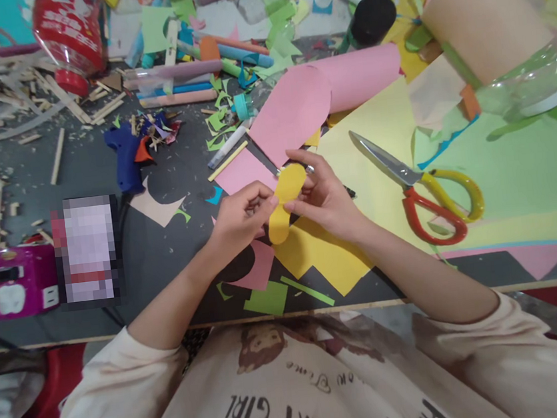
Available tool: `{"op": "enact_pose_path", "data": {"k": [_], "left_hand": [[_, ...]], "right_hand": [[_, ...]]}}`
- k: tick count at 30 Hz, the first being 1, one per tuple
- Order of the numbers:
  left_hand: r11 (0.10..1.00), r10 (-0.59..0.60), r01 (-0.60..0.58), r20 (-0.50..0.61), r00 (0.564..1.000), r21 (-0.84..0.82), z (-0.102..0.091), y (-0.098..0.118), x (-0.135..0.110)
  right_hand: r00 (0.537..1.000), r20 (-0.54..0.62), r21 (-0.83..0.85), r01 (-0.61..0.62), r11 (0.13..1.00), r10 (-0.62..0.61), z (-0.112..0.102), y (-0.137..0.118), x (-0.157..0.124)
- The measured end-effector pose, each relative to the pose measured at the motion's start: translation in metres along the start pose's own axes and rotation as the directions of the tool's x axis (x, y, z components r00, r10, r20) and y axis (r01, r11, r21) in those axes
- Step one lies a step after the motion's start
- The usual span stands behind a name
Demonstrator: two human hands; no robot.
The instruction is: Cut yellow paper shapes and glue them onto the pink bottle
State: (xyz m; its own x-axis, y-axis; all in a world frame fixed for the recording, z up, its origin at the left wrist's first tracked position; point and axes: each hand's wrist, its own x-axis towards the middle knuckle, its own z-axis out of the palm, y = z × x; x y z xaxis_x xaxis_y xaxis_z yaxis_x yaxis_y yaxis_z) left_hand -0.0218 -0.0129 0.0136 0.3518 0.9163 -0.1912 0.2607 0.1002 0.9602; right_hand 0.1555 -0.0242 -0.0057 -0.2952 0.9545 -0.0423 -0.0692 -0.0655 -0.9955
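Observation:
A yellow paper cutout (291, 182), rounded at both ends and narrow in the middle, is held between my two hands over the table. My left hand (247, 214) pinches its left edge between thumb and bent fingers. On the other side, my right hand (326, 197) grips it with the thumb in front and fingers behind. Below lie yellow paper scraps (334, 256) and a pink scrap (259, 265). Scissors (414, 183) with one red and one yellow handle rest to the right on pale yellow paper (376, 137).
A blue glue gun (124, 156) lies left of my hands, beside a magenta box (22, 282). Rolled pink paper (364, 77) and a brown cardboard cylinder (488, 17) lie farther back. A red-labelled bottle (68, 35) lies among wood sticks. The table's front edge (251, 320) runs before me.

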Motion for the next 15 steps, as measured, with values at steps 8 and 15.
{"op": "enact_pose_path", "data": {"k": [8,15], "left_hand": [[0.996,-0.003,-0.007,-0.111,0.994,-0.088,-0.0024,0.0005,0.0011],[0.993,0.076,-0.089,-0.156,0.985,-0.076,-0.0002,-0.0036,0.002]], "right_hand": [[0.995,0.102,0.009,0.019,1.0,-0.02,0.0029,0.0013,-0.0014],[0.999,0.035,-0.005,-0.007,1.0,0.007,0.0003,0.0063,-0.0011]]}}
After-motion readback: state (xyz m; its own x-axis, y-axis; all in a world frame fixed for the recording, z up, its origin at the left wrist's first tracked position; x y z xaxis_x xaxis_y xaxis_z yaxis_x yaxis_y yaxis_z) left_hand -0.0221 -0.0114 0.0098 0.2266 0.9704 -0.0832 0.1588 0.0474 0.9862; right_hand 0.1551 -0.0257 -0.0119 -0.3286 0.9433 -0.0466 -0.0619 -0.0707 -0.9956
